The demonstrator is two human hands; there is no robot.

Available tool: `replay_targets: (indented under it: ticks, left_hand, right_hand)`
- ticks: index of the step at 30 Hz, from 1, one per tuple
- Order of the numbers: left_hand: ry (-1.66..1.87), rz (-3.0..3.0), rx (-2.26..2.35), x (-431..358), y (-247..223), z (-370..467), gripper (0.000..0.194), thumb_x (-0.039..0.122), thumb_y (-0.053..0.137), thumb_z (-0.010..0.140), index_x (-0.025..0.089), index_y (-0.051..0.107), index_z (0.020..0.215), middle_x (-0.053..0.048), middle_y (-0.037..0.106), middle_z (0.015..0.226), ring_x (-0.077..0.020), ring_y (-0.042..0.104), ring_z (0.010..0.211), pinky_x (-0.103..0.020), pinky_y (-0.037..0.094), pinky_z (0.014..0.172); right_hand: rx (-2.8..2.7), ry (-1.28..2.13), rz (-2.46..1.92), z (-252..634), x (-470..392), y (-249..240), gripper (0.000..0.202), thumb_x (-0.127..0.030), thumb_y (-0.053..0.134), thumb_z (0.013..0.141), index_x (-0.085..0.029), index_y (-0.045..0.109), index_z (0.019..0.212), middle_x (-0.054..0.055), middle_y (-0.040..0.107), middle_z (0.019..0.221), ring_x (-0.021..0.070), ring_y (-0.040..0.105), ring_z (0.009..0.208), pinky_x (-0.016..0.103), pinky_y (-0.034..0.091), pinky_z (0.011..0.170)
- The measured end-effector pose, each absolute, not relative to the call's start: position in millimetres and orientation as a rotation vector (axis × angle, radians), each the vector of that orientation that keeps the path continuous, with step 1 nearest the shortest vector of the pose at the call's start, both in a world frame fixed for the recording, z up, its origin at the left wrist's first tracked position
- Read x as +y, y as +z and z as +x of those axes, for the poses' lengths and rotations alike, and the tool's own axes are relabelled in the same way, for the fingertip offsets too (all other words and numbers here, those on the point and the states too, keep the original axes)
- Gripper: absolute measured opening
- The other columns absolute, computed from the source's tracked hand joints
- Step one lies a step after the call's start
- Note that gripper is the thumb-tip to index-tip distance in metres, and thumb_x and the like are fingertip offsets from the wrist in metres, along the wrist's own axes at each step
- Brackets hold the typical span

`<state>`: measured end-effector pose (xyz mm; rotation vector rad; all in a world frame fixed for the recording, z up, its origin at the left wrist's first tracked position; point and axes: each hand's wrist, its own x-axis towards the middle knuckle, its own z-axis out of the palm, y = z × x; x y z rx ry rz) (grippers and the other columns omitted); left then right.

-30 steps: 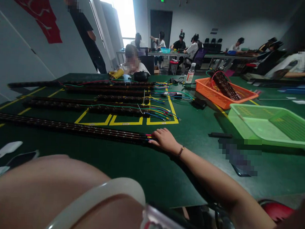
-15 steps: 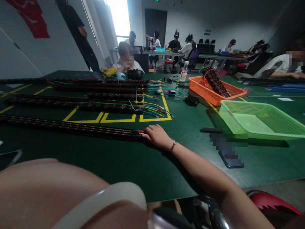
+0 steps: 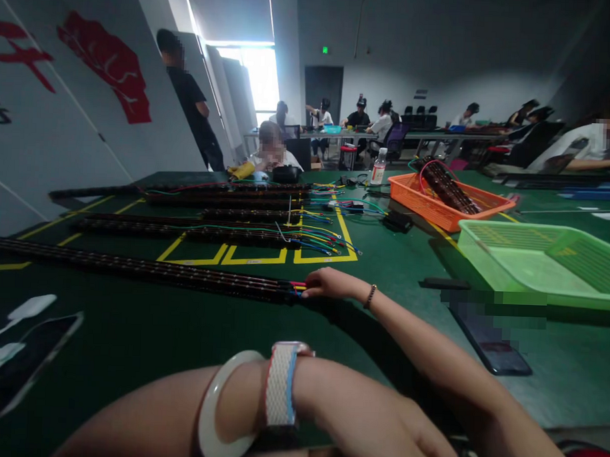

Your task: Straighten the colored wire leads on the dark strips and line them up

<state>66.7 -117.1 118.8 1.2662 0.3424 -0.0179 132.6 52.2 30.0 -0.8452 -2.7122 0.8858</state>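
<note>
My right hand [image 3: 333, 283], a beaded bracelet on its wrist, is closed around the coloured wire ends at the right tip of a long dark-sleeved wire bundle [image 3: 198, 275] lying on the green table. Red, yellow and blue wires [image 3: 297, 288] show just left of the fingers. Close to the camera is my left hand [image 3: 378, 418], with a white bangle and a watch on a woven band at the wrist. Its fingers are mostly hidden beyond the lower edge. More dark wire bundles [image 3: 185, 229] with loose coloured ends and ring terminals lie behind, across yellow tape outlines.
On the right stand a green basket [image 3: 513, 276] and an orange basket [image 3: 450, 217] holding a bundle. A phone [image 3: 491, 341] lies before them. At lower left are a dark flat device [image 3: 35, 359] and white items. A bottle [image 3: 379, 167] and other people are farther back.
The view has tilted up. My left forearm and hand have swung across to the lower middle, showing the watch. My right hand keeps hold of the wire ends.
</note>
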Motion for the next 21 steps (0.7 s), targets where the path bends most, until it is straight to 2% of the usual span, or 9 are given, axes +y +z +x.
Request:
replay_targets:
  ticks: [2, 4, 7, 10, 15, 21]
  left_hand:
    - [-0.241, 1.283, 0.388, -105, 111, 61, 0.026, 0.032, 0.054, 0.082, 0.019, 0.062, 0.061, 0.001, 0.055, 0.050, -0.0112, 0.048, 0.040, -0.022, 0.040, 0.040]
    - [-0.279, 1.148, 0.448, -91, 97, 51, 0.032, 0.037, 0.046, 0.087, 0.018, 0.061, 0.067, -0.002, 0.058, 0.054, -0.0129, 0.053, 0.041, -0.024, 0.043, 0.042]
    - [-0.017, 0.943, 0.576, -68, 68, 34, 0.034, 0.041, 0.042, 0.087, 0.015, 0.061, 0.075, -0.007, 0.065, 0.064, -0.0148, 0.060, 0.049, -0.024, 0.044, 0.045]
    - [0.247, 0.700, 0.709, -48, 40, 20, 0.037, 0.040, 0.039, 0.087, 0.011, 0.061, 0.081, -0.012, 0.068, 0.076, -0.0149, 0.064, 0.059, -0.024, 0.047, 0.054]
    - [0.457, 0.530, 0.707, -36, 14, 13, 0.034, 0.034, 0.045, 0.086, 0.005, 0.058, 0.099, -0.018, 0.067, 0.095, -0.0216, 0.067, 0.081, -0.035, 0.047, 0.082]
    - [0.800, 0.446, 0.580, -36, 15, 13, 0.030, 0.027, 0.047, 0.086, 0.007, 0.057, 0.106, -0.018, 0.061, 0.114, -0.0246, 0.061, 0.101, -0.040, 0.037, 0.098]
  right_hand:
    - [-2.726, 0.931, -0.869, 132, 57, 31, 0.039, -0.049, 0.060, 0.083, -0.012, 0.066, 0.094, 0.002, 0.064, 0.075, 0.0110, 0.052, 0.060, 0.020, 0.035, 0.053]
    - [-2.753, 0.977, -0.866, 131, 61, 31, 0.039, -0.049, 0.061, 0.082, -0.011, 0.066, 0.090, 0.000, 0.061, 0.070, 0.0095, 0.049, 0.057, 0.020, 0.032, 0.051]
    - [-2.796, 1.091, -0.802, 132, 65, 30, 0.038, -0.048, 0.061, 0.082, -0.011, 0.065, 0.082, -0.002, 0.059, 0.064, 0.0075, 0.044, 0.053, 0.019, 0.028, 0.048]
    - [-2.772, 1.127, -0.768, 133, 64, 28, 0.035, -0.045, 0.060, 0.083, -0.011, 0.064, 0.078, -0.003, 0.057, 0.062, 0.0067, 0.040, 0.052, 0.019, 0.027, 0.048]
    - [-2.761, 0.785, -0.755, 132, 58, 28, 0.030, -0.039, 0.061, 0.085, -0.012, 0.062, 0.070, -0.004, 0.051, 0.059, 0.0070, 0.033, 0.053, 0.021, 0.025, 0.051]
    - [-2.853, 0.201, -0.641, 131, 53, 33, 0.017, -0.029, 0.057, 0.086, -0.017, 0.064, 0.076, 0.002, 0.059, 0.072, 0.0132, 0.047, 0.066, 0.026, 0.030, 0.063]
